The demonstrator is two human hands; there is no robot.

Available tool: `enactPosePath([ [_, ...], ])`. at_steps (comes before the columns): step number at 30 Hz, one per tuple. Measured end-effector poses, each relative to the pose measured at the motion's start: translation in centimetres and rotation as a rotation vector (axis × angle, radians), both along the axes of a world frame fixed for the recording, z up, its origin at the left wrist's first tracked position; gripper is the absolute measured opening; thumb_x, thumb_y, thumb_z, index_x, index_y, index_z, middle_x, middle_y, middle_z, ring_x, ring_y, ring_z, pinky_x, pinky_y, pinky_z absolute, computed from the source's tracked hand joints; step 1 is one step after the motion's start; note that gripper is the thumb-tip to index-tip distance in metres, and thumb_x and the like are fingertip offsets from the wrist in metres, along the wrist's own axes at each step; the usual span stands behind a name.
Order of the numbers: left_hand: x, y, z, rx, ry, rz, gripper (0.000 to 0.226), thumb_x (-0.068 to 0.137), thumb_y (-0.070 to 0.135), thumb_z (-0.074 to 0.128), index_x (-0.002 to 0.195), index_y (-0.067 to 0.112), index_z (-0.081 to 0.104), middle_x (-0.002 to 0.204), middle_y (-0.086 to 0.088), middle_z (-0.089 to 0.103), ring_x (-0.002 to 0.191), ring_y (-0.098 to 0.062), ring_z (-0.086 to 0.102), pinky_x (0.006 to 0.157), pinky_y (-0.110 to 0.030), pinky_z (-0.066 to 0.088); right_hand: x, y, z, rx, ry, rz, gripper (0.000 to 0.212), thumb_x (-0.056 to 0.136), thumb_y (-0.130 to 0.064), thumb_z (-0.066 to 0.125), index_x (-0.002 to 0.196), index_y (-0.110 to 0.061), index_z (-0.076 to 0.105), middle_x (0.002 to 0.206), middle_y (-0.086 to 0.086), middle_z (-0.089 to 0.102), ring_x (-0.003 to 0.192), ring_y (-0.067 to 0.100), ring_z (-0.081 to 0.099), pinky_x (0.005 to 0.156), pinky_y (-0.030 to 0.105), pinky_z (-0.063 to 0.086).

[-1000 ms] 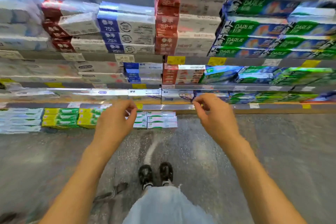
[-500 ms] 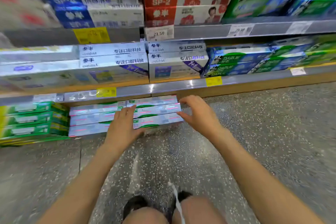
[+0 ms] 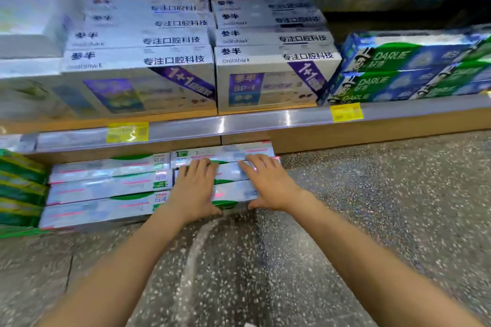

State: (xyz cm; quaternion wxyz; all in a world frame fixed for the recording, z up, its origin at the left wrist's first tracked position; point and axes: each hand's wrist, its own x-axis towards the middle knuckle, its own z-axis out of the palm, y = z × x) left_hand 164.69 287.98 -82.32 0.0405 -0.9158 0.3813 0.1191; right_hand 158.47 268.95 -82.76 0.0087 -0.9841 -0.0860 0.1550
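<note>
The right-hand stack of toothpaste boxes sat at floor level, below the price rail of the lowest shelf, its left end butted against a neighbouring stack of the same boxes. Both hands lay on it. The left hand covered its left part and the right hand its right part. The fingers of each were straight and a little apart, flat over the top box, with each thumb dropped to the stack's lower front edge. Nothing was clamped. Hands set like that most likely meant the boxes were being squared up and pressed back into line, not lifted (three loose boxes would slide apart if only the top one were pulled).

Room to move was uneven. To the left, the neighbouring stack and then green boxes closed that side. Behind and above, the wooden plinth and the overhanging rail left little clearance, so the stack could hardly go further back or straight up. To the right and toward the person, the speckled floor lay open. Whether the stack rested on the floor itself or on a low base could not be made out.
</note>
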Motion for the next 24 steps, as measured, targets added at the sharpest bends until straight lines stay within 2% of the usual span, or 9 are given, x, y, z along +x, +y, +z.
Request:
enactPosePath([
  [1,0.0,0.2,-0.5,-0.023,-0.055,-0.013,0.111,0.035,0.07,0.078,0.121,0.003,0.055,0.109,-0.012,0.055,0.101,-0.031,0.055,0.08,-0.041,0.049,-0.3,0.2,-0.1,-0.003,-0.01,-0.009,0.098,0.078,-0.051,0.068,0.15,-0.011,0.014,0.155,0.014,0.014,0.14,0.032,0.017,0.112,0.044,0.017],
  [3,-0.2,0.4,-1.4,-0.085,-0.128,-0.02,0.109,0.025,0.073,0.074,0.107,0.004,0.058,0.091,-0.01,0.059,0.087,-0.027,0.049,0.066,-0.036,0.052,-0.9,0.6,-0.5,-0.025,-0.064,0.009,0.103,0.064,-0.053,0.079,0.144,-0.007,0.033,0.146,0.02,0.035,0.13,0.037,0.038,0.106,0.045,0.033],
  [5,-0.5,0.1,-2.0,-0.067,-0.108,-0.03,0.109,0.024,0.07,0.075,0.107,0.003,0.054,0.089,-0.011,0.058,0.085,-0.027,0.045,0.065,-0.037,0.052,-1.4,0.8,-1.4,-0.041,-0.104,0.014,0.109,0.039,-0.054,0.087,0.129,-0.005,0.05,0.12,0.02,0.059,0.104,0.037,0.06,0.087,0.045,0.05],
  [9,-1.1,-0.1,-2.3,0.004,-0.038,-0.012,0.11,0.021,0.064,0.08,0.11,0.001,0.063,0.088,-0.01,0.061,0.076,-0.028,0.062,0.067,-0.042,0.053,-1.1,0.8,-1.9,-0.042,-0.16,0.051,0.115,0.034,-0.057,0.083,0.13,-0.006,0.043,0.106,0.016,0.064,0.094,0.032,0.064,0.085,0.043,0.052],
  [11,-1.3,-0.2,-1.3,0.057,0.022,-0.009,0.112,0.039,0.062,0.079,0.13,0.003,0.051,0.1,-0.01,0.059,0.089,-0.029,0.059,0.08,-0.045,0.049,-0.9,0.8,-1.7,-0.057,-0.13,0.057,0.117,0.035,-0.056,0.082,0.133,-0.008,0.04,0.105,0.015,0.064,0.092,0.032,0.064,0.083,0.041,0.052],
  [14,-1.4,-0.7,2.0,0.0,0.004,-0.011,0.098,0.075,0.05,0.062,0.149,0.01,0.013,0.133,-0.011,0.038,0.125,-0.031,0.038,0.105,-0.046,0.026,-1.3,0.4,1.0,-0.048,-0.143,0.073,0.114,0.044,-0.057,0.08,0.136,-0.009,0.033,0.105,0.014,0.063,0.09,0.031,0.063,0.082,0.039,0.052],
  [19,-1.3,-0.5,18.4,-0.014,-0.074,-0.03,0.099,0.064,0.04,0.071,0.146,0.008,0.026,0.129,-0.015,0.043,0.122,-0.035,0.044,0.1,-0.052,0.032,-1.9,0.1,17.5,-0.044,-0.26,0.07,0.111,0.043,-0.059,0.078,0.133,-0.008,0.039,0.1,0.01,0.062,0.086,0.027,0.06,0.076,0.034,0.051],
  [22,-1.7,1.2,31.9,-0.081,-0.156,0.009,0.109,0.031,0.048,0.08,0.128,0.009,0.05,0.102,-0.01,0.059,0.092,-0.03,0.061,0.077,-0.046,0.048,-1.5,1.0,31.6,-0.075,-0.348,0.113,0.114,0.042,-0.061,0.078,0.135,-0.008,0.039,0.105,0.012,0.06,0.093,0.027,0.048,0.078,0.036,0.05],
  [24,-2.3,3.0,41.2,-0.112,-0.209,0.027,0.112,0.024,0.055,0.078,0.123,0.011,0.049,0.097,-0.007,0.061,0.086,-0.027,0.062,0.076,-0.045,0.047,-1.6,2.0,41.6,-0.089,-0.396,0.147,0.116,0.041,-0.062,0.078,0.137,-0.008,0.038,0.108,0.014,0.059,0.096,0.028,0.043,0.082,0.039,0.05],
])
